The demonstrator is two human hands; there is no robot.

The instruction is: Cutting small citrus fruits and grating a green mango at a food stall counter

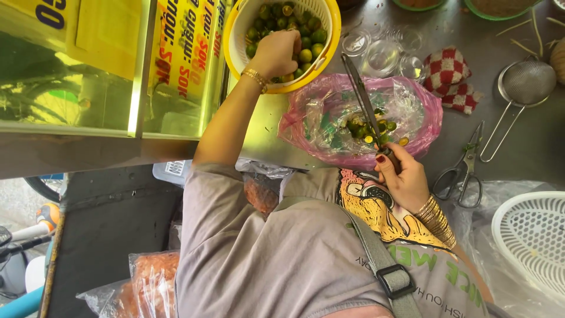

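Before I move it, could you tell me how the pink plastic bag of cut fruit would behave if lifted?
The pink bag looks thin and crumpled, so probably floppy, sagging round the cut green fruit. Its mouth lies open, so pieces may spill. Likely light, perhaps slippery with juice.

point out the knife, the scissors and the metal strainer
knife (pixel 360 94), head view, on the middle of the long blade
scissors (pixel 465 171), head view, near the pivot above the handles
metal strainer (pixel 525 82), head view, on the round mesh bowl

2 baskets (pixel 335 23), 1 knife (pixel 360 97), 1 scissors (pixel 465 171)
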